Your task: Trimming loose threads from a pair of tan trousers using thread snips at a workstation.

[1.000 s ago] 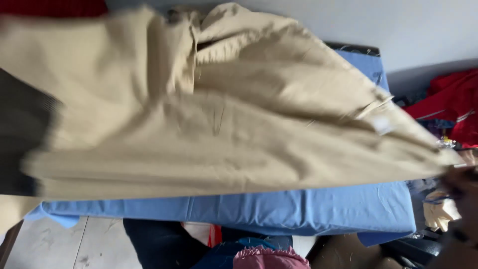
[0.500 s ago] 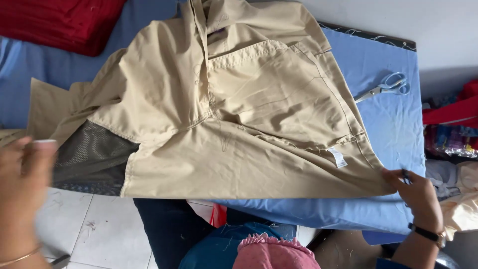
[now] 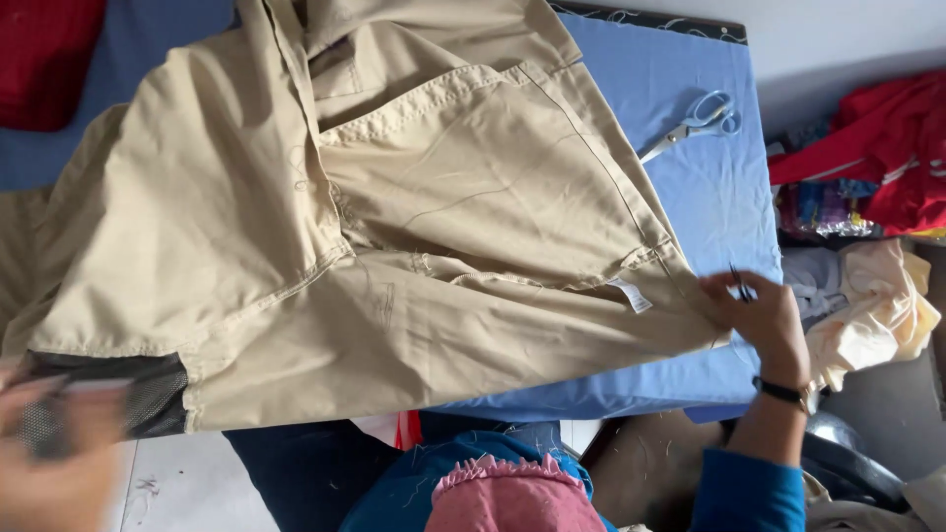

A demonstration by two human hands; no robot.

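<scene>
A large beige garment (image 3: 394, 227) lies spread over a table with a blue cover (image 3: 690, 89). My right hand (image 3: 764, 320) pinches the garment's right-hand corner near a small white label (image 3: 631, 294); a thin dark tool sticks out between its fingers. My left hand (image 3: 54, 453) is blurred at the bottom left, against the garment's dark mesh panel (image 3: 148, 394). Whether it grips the mesh is unclear.
Scissors with pale blue handles (image 3: 695, 120) lie on the cover at the far right. Red cloth (image 3: 44, 54) sits at the top left. Red clothes (image 3: 877, 148) and a cream cloth (image 3: 877, 310) are piled to the right of the table.
The garment has come down from mid-air and now lies flatter on the table. My right hand slid up to its right corner; my left hand dropped to the mesh panel.
</scene>
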